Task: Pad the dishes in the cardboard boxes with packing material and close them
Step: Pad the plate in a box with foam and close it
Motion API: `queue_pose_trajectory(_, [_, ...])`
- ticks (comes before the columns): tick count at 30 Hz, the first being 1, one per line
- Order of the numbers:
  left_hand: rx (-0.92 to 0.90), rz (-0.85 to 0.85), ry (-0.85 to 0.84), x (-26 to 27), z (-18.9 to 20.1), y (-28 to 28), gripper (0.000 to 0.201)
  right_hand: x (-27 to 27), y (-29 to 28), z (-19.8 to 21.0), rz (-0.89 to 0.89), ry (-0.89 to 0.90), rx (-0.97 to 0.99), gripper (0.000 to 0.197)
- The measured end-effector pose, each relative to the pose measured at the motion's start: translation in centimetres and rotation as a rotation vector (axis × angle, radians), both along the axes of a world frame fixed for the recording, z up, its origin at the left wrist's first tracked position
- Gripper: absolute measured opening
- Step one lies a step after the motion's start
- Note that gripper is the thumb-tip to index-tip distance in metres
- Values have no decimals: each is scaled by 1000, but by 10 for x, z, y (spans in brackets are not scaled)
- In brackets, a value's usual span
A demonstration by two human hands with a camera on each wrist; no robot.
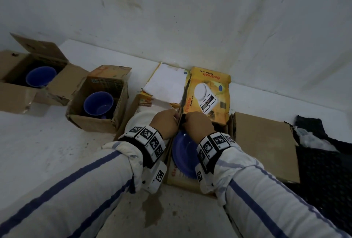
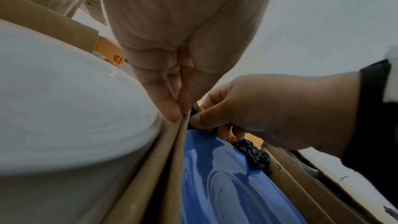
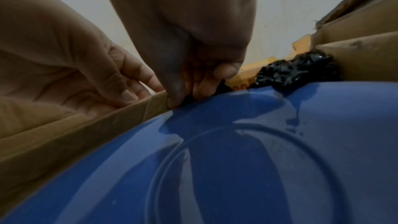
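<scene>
A blue plate lies in the yellow kitchen-scale box. My left hand pinches the upright cardboard wall between this box and the neighbouring one, which holds a white plate. My right hand pinches black crumpled packing material at the plate's far rim, right beside that wall. Another wad of black packing material sits wedged between the plate's rim and the box's right side.
Two open brown boxes on the left each hold a blue cup. A brown cardboard flap lies flat to the right. Beyond it lies a black sheet with clear plastic on it. A wall stands close behind the boxes.
</scene>
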State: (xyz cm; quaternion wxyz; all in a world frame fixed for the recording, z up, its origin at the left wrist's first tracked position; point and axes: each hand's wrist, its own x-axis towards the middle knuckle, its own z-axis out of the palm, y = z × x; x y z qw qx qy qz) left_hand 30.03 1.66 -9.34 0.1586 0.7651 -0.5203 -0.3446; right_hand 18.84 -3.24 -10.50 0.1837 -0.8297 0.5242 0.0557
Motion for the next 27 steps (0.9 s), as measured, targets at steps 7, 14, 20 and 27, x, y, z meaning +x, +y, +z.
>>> queue_pose_trajectory(7, [10, -14, -53, -3, 1, 1, 33, -5, -3, 20, 96, 113, 177, 32])
queue_pose_trajectory(14, [-123, 14, 28, -51, 23, 1, 26, -63, -2, 63, -218, -243, 64, 28])
queue_pose_trajectory(20, [-162, -190, 241, -145, 43, -5, 27, -148, 1, 73, -407, -233, -48, 26])
queue_pose_trajectory(27, [16, -229, 456, -250, 51, -3, 25, -267, 0, 79, -688, -134, 7, 33])
